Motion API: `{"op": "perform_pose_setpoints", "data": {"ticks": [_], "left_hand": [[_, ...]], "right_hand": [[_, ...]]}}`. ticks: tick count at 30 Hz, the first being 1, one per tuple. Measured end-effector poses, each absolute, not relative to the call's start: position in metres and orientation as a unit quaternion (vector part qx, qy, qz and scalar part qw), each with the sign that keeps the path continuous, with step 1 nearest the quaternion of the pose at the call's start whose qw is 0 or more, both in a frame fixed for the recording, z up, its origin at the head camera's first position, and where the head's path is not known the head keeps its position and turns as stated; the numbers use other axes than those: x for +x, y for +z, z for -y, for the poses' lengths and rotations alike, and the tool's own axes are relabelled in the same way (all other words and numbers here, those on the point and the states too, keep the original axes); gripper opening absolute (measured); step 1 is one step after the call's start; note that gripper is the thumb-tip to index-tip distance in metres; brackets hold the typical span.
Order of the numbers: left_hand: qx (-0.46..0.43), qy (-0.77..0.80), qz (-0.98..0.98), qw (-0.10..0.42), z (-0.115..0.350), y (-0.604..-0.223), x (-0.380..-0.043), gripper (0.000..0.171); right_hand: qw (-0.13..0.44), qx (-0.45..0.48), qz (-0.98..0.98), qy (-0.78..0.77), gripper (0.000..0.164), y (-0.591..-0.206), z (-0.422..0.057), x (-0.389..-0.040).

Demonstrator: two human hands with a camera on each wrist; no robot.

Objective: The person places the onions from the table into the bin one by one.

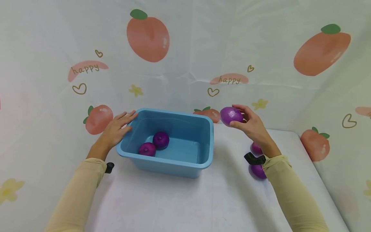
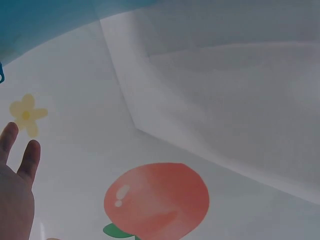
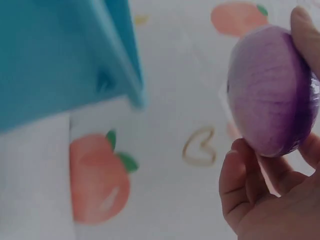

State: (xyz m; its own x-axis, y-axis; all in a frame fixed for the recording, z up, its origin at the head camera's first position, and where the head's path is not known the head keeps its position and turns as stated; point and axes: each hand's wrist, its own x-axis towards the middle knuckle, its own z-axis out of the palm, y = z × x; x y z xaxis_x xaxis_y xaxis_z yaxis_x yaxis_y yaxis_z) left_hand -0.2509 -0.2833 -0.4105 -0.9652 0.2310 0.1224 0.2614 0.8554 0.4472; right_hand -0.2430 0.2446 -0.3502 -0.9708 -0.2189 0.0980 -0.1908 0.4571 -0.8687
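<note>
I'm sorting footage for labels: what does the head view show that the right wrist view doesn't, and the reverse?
Only the head view: the left hand at the rim of the bin, two purple items inside it, and two more on the table, partly hidden by the right arm.

Only the right wrist view: a close look at fine streaks on the held item.

Both: the bin, the right hand gripping that item, and the printed backdrop.

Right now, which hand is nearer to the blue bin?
Left. The left hand is right at the left rim of the blue bin, while the right hand is apart from it, off past its right end, holding a purple onion.
</note>
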Motion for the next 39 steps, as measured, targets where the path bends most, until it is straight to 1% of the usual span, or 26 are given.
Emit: {"op": "perform_pose_setpoints", "data": {"ticks": [5,7,10,14,21,25,28,33,39], "left_hand": [[-0.128,-0.238,0.962,0.03,0.282,-0.409,-0.25,0.057],[-0.127,-0.237,0.963,0.029,0.282,-0.408,-0.25,0.057],[-0.124,-0.236,0.963,0.028,0.282,-0.408,-0.25,0.057],[-0.123,-0.235,0.964,0.031,0.283,-0.407,-0.25,0.057],[-0.126,-0.234,0.963,0.039,0.285,-0.411,-0.25,0.057],[-0.127,-0.234,0.963,0.036,0.284,-0.412,-0.251,0.056],[-0.124,-0.236,0.963,0.033,0.283,-0.411,-0.252,0.057],[-0.123,-0.237,0.963,0.034,0.283,-0.409,-0.251,0.057],[-0.126,-0.239,0.962,0.033,0.283,-0.41,-0.252,0.056]], "right_hand": [[0.009,-0.175,-0.82,-0.545,0.072,-0.331,-0.216,-0.252],[0.009,-0.2,-0.815,-0.544,0.075,-0.325,-0.203,-0.257],[0.021,-0.229,-0.808,-0.542,0.08,-0.318,-0.183,-0.265],[0.055,-0.259,-0.796,-0.544,0.085,-0.313,-0.153,-0.274],[0.106,-0.314,-0.782,-0.528,0.077,-0.328,-0.107,-0.291],[0.133,-0.326,-0.773,-0.527,0.076,-0.34,-0.086,-0.296],[0.142,-0.334,-0.768,-0.528,0.075,-0.347,-0.073,-0.298],[0.141,-0.347,-0.76,-0.532,0.074,-0.358,-0.052,-0.304],[0.164,-0.353,-0.767,-0.511,0.075,-0.367,-0.034,-0.308]]}}
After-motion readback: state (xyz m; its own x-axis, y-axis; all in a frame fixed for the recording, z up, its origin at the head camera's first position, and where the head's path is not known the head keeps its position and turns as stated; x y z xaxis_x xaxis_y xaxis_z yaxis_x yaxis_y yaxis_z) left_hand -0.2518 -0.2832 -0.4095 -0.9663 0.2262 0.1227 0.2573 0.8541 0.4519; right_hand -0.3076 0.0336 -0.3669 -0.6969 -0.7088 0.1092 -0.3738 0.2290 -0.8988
